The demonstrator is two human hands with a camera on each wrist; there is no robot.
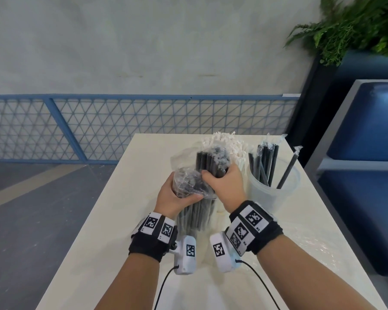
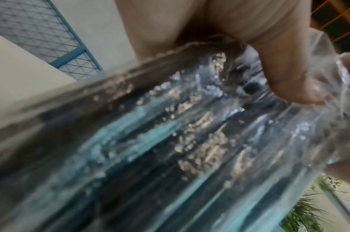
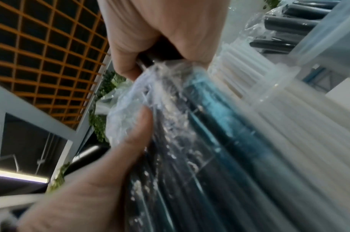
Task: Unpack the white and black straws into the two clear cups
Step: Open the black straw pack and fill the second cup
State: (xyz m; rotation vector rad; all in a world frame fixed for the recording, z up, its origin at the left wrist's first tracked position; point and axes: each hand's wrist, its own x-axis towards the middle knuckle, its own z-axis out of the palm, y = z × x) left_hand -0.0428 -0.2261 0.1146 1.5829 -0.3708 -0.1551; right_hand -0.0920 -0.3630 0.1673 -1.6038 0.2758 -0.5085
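Note:
A clear plastic bag of black straws [image 1: 195, 214] stands tilted over the white table [image 1: 112, 220]. My left hand [image 1: 182, 193] grips the crumpled bag around its middle, thumb [image 2: 285, 70] pressed on the plastic [image 2: 170, 141]. My right hand [image 1: 221, 180] grips a bundle of black straws [image 1: 211, 163] sticking out of the bag's top; its fingers [image 3: 150, 39] curl round them. To the right stands a clear cup [image 1: 273, 198] holding several wrapped black straws [image 1: 267, 164]. Behind my hands, white straws [image 1: 224, 142] stand in the other cup, mostly hidden; they also fill the right wrist view [image 3: 289, 122].
The table's left edge [image 1: 94, 220] drops to grey floor. A blue mesh railing [image 1: 143, 124] runs behind, a blue bench [image 1: 367, 142] and a fern [image 1: 356, 25] stand at the right. Crinkled clear plastic [image 1: 318, 249] lies on the table near my right forearm.

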